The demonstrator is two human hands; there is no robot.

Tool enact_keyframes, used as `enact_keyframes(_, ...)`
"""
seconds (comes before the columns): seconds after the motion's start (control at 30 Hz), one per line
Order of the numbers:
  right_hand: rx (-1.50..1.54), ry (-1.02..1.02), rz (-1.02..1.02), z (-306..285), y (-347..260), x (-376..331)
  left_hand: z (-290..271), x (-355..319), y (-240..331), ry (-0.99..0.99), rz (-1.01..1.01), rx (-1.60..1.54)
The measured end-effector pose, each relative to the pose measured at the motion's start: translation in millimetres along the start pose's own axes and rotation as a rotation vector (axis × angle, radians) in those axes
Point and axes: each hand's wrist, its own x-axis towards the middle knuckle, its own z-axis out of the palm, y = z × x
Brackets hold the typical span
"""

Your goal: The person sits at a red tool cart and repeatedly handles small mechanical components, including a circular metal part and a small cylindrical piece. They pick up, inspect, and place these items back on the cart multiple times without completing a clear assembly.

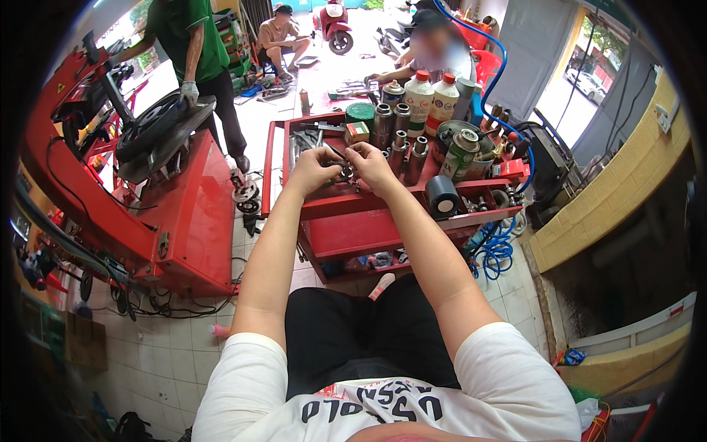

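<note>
Left grip (317, 169), right grip (370, 166) beyond near tray rim (345, 207)

This is a vehicle repair workshop, open to a bright paved area at the far side. On the left, a big red steel machine (195, 228) carries a round black wheel (151, 129), and a person in a green shirt (193, 44) rests a gloved hand beside it. At the centre, a red metal tool trolley (350, 234) bears tall silver cylindrical sockets (417, 160), white plastic bottles with red caps (418, 103) and a green-and-white spray can (462, 156). A looped blue hose (495, 254) lies right of it on the pale tiled floor (173, 361). Farther off stands a red motor scooter (335, 26).
</note>
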Motion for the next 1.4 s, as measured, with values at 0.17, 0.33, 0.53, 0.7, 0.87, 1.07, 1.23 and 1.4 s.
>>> enact_keyframes(0.17,0.013,0.047,-0.042,-1.4,5.3,2.2,0.1,2.5,-3.9,-0.022,-0.003,-0.004)
enact_keyframes(0.33,-0.010,0.049,-0.056,-3.6,8.6,5.6,-1.0,5.9,-11.9,0.000,0.041,0.030)
enact_keyframes(0.53,0.054,0.073,-0.076,-3.1,8.1,3.2,0.6,3.5,-3.9,-0.022,-0.025,-0.049)
enact_keyframes(0.7,-0.123,0.029,0.130,3.9,-12.9,-6.1,-4.4,-1.8,-0.2,-0.001,-0.027,-0.006)
enact_keyframes(0.87,-0.033,0.039,-0.121,-3.9,5.7,2.2,1.5,5.1,2.0,-0.044,-0.071,-0.022)
enact_keyframes(1.07,0.042,-0.014,-0.053,-3.7,7.7,0.6,0.6,-1.6,10.7,0.005,-0.058,-0.036)
enact_keyframes(1.23,-0.053,0.088,0.023,5.7,-2.2,-1.2,-5.0,-5.3,8.8,0.034,-0.020,-0.004)
enact_keyframes(1.4,-0.065,0.113,-0.104,-0.3,4.5,-2.7,0.4,-0.9,10.7,-0.007,-0.032,-0.073)
